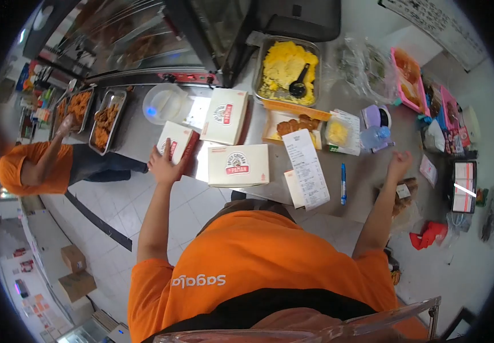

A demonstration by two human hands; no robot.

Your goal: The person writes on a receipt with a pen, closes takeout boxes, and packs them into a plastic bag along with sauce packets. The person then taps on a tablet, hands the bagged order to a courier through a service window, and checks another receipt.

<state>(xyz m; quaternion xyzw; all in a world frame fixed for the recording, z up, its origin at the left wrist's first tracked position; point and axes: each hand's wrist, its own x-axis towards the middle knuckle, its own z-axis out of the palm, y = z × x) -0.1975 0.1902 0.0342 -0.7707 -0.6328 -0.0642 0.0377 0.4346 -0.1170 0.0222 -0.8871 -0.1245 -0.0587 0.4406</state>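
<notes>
We log left hand (165,164) spread against small white-and-red cardboard box (178,135), larger white-and-red cardboard box (224,174) just right, right hand (399,164) curled, can't tell if pinching

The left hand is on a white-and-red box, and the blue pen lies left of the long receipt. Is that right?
Not quite: the head view shows the blue pen lying right of the long receipt. The left hand is indeed on a white-and-red box.
</notes>
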